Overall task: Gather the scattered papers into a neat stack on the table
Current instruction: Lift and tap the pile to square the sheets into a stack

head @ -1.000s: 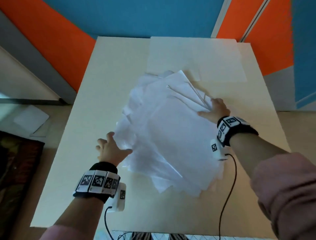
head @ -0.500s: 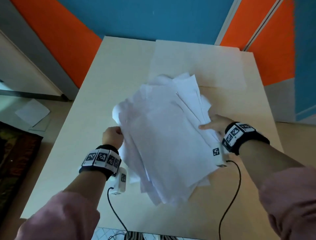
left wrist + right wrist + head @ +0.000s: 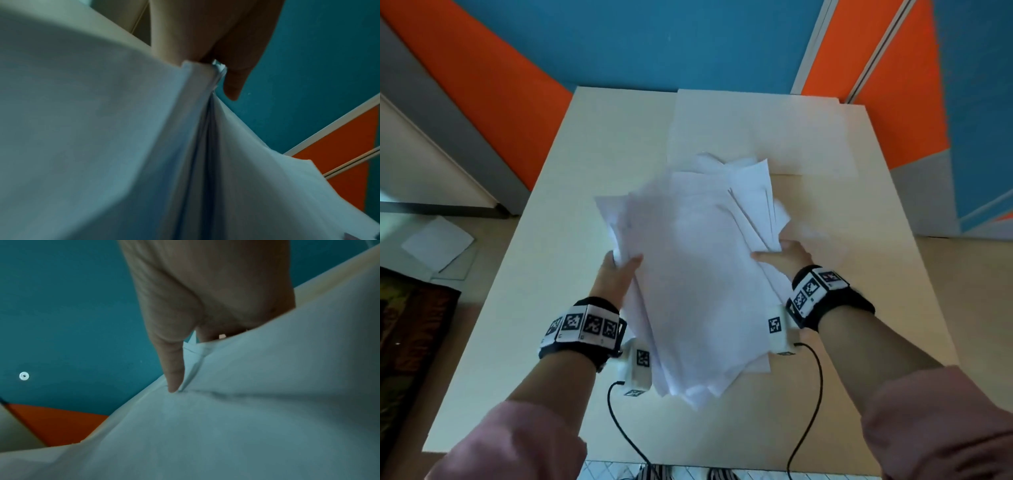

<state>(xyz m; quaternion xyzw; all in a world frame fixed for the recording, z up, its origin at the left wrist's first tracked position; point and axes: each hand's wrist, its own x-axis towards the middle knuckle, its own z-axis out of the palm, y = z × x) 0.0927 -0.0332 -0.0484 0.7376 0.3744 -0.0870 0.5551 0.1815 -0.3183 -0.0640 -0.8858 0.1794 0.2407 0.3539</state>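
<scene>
- Fingers (image 3: 232,84) of my left hand (image 3: 616,274) curl round the left edge of the paper bundle (image 3: 698,274), thumb on top and the rest beneath; the left wrist view shows the sheet edges wedged into the crook of the hand.
- My right hand (image 3: 784,255) grips the opposite edge the same way, thumb (image 3: 174,369) pressing down on the top sheet.
- Both hands hold the bundle above the cream table (image 3: 592,171), near its middle, tilted with the low end toward 6 o'clock.
- Corners fan out at 12 o'clock and again at 6 o'clock, so I judge the sheets gathered but not yet squared.
- Risk: loose lower sheets could slide out at 6 o'clock, since neither hand supports that end.
- Squeezing harder could buckle or crease the middle.
- One stray sheet (image 3: 436,243) lies on the floor at 9 o'clock, off the table.
- A large flat sheet (image 3: 756,130) lies on the table at 12 o'clock.
</scene>
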